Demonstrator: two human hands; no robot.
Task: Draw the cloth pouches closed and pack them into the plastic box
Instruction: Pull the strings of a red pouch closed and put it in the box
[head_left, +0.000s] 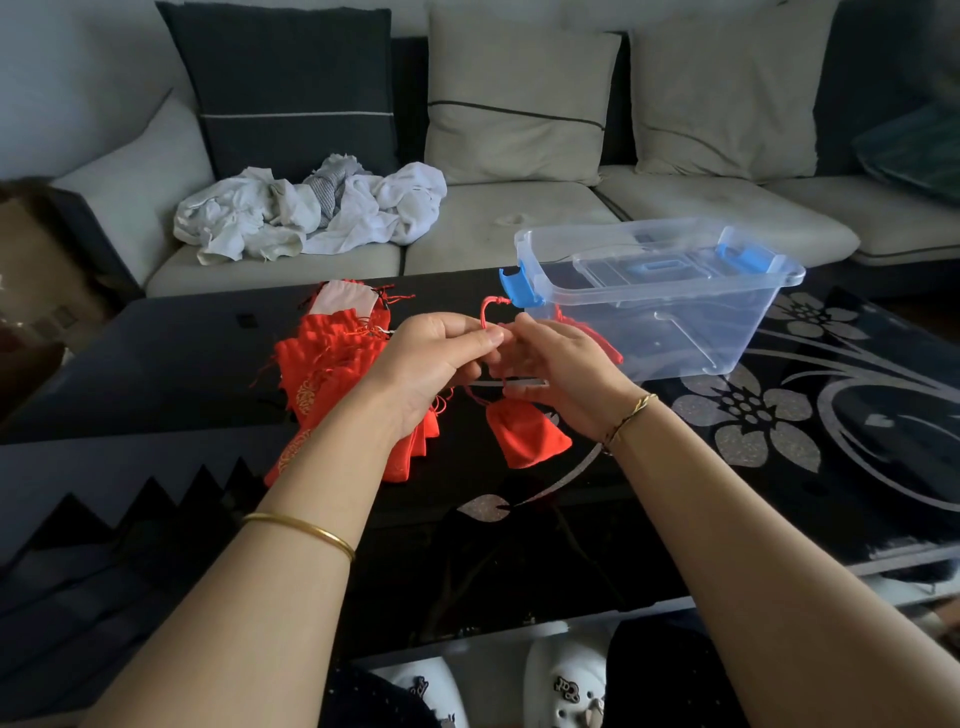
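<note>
Both forearms reach up from six o'clock over the black glass table (156, 364), a gold bangle (306, 530) on my left wrist. Out at nine o'clock from my hands sits the pile of red pouches (322, 358), fanned and overlapping, with one pale pouch (343, 299) at its far end. My left hand (431, 364) is curled shut, thumb and forefinger pinching the red drawstring (485, 312), which loops up toward twelve o'clock. Dead centre, the red pouch (527, 434) I'm working on dangles below my hands, neck gathered tight, bottom just beside the tabletop; whether it touches, I can't quite tell. My right hand (561, 374) is closed on the cord too, fingers folded under, a thin bracelet (626, 418) at the wrist. At two o'clock stands the clear plastic box (727, 332) with blue latches, open-topped, a bit of red cloth (592, 335) showing at its near left corner, behind my right hand. Beyond, at eleven o'clock, crumpled white laundry (311, 213) lies on the sofa (519, 218).
</note>
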